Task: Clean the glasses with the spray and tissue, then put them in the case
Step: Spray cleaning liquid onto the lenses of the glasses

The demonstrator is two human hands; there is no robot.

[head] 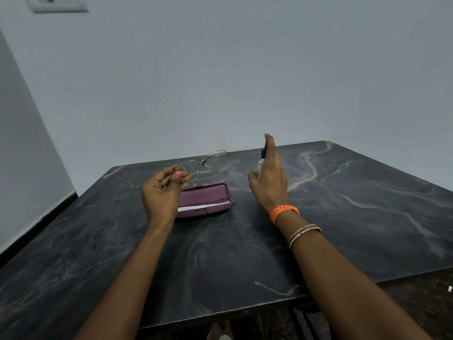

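My left hand point(163, 190) pinches the thin metal-framed glasses point(208, 163) by their left side and holds them up over the table. My right hand point(268, 177) grips a small clear spray bottle point(261, 159) with a dark cap, index finger raised on top of it, a short way right of the lenses. A purple glasses case point(208, 200) lies on the table under my left hand, slightly ajar, with a white strip of tissue point(196, 207) showing along its seam.
The dark marble table point(343, 217) stands against a pale wall; its near edge runs across the bottom of the view. A wall socket point(57, 3) sits at the upper left.
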